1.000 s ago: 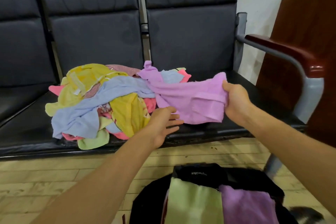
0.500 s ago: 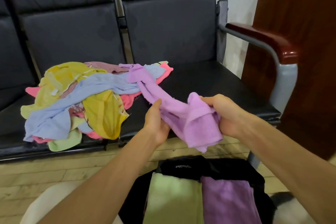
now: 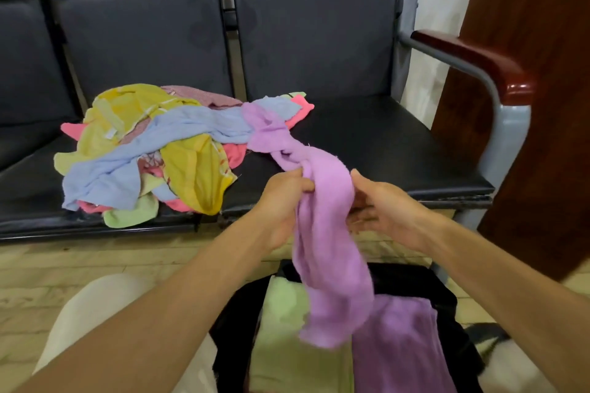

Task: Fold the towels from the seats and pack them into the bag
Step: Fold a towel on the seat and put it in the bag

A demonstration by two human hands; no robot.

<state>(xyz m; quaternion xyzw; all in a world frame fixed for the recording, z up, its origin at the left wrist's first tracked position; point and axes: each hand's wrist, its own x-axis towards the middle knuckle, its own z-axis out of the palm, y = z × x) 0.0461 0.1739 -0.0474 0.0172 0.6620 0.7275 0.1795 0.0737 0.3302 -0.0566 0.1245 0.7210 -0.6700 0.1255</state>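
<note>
The left hand [image 3: 281,201] is pinching a lilac towel [image 3: 325,233] between thumb and fingers [image 3: 303,185]. The right hand [image 3: 380,210] is cupping the same towel from the other side, its fingers hidden behind the cloth, so their grip cannot be told. The towel's far end is trailing away from the fingers onto the black seat [image 3: 383,143], touching the heap of coloured towels [image 3: 153,150]. Its loose end is hanging below the fingers over the open black bag [image 3: 412,281], which is holding a folded green towel [image 3: 284,329] beside a folded purple towel [image 3: 402,344].
</note>
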